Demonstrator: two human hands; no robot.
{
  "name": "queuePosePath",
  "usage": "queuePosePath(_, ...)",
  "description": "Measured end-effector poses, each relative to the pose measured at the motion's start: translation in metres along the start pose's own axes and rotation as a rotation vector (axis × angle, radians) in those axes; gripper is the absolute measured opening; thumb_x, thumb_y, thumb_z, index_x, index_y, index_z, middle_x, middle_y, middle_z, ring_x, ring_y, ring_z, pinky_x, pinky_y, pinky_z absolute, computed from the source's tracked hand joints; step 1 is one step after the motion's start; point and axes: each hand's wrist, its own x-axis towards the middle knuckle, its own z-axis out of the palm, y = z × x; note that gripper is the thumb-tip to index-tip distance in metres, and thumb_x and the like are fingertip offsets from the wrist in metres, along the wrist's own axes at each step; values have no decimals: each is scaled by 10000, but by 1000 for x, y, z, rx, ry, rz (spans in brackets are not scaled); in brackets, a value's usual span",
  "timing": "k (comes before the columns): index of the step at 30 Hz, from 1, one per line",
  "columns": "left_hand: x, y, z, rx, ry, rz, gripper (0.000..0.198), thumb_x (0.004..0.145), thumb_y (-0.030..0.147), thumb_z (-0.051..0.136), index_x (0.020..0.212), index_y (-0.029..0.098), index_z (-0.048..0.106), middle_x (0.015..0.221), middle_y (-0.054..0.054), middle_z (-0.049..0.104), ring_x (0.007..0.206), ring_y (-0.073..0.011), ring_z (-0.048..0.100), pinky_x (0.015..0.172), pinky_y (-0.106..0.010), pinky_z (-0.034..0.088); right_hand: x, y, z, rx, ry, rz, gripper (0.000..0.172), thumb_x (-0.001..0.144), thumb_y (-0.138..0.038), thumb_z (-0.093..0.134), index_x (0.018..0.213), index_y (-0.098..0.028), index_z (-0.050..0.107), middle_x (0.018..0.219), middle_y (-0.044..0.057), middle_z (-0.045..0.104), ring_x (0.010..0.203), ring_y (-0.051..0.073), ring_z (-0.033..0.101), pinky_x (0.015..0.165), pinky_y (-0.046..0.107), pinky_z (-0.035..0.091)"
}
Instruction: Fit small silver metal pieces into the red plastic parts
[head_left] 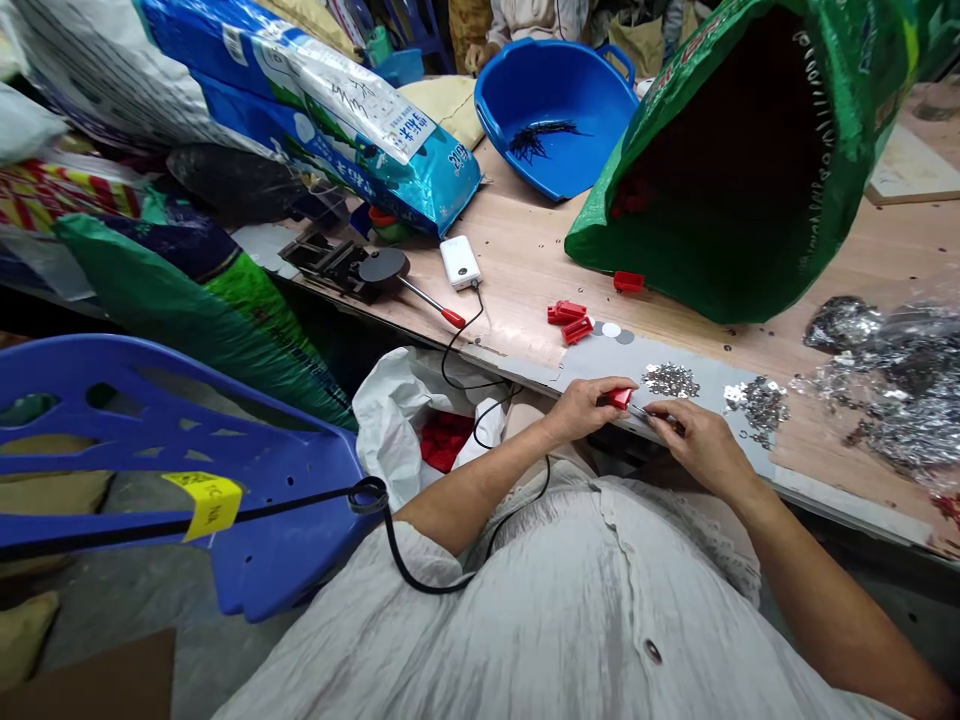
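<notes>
Over the table's front edge, my left hand point(585, 408) is closed on a small red plastic part point(620, 398). My right hand point(699, 438) grips a slim hand tool point(641, 411) with a metal shaft; its exact kind is unclear. The shaft points left at the red part, and whether they touch is hard to tell. Just beyond my hands lie a pile of small shiny metal pieces point(671, 380) and a second pile of metal pieces point(761, 405). Several more red plastic parts point(568, 313) rest on the table to the left.
A green sack point(720, 285) gapes open on the table, near a blue basin point(559, 178) with dark thin pieces. A lever press point(382, 268) and white power bank point(460, 262) stand left. Clear bags point(922, 370) lie right. A black cable point(480, 425) crosses the table edge.
</notes>
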Motion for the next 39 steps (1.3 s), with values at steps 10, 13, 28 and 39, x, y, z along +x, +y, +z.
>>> queuePosePath(10,4,0,-5,7,-40,6,388,747,237,716,1131,184,685,1106,-41,720,999,-172,661,928,-261,462,7,3,8,-42,-22,-60,209,930,-229,506,1032,-209,688,1009,71,716,906,220,675,836,371,528)
queuePosePath(13,5,2,-6,24,-38,-5,359,745,237,718,1099,186,688,1078,-30,724,970,-164,660,899,-251,459,7,4,9,-58,-26,-60,207,931,-222,501,1022,-211,688,998,70,712,904,217,674,830,366,528)
queuePosePath(28,7,0,-12,-59,-85,-37,323,755,281,727,1054,186,651,1020,-23,706,924,-156,643,858,-254,456,17,-1,-2,86,-127,76,187,933,-277,497,1022,-245,659,984,39,697,894,205,645,799,352,489)
queuePosePath(39,9,-10,-16,-444,-171,-28,374,729,298,781,1041,151,634,1005,-56,662,909,-150,612,868,-280,456,20,0,1,73,-62,47,161,928,-364,529,998,-226,576,915,49,603,852,205,572,751,332,442)
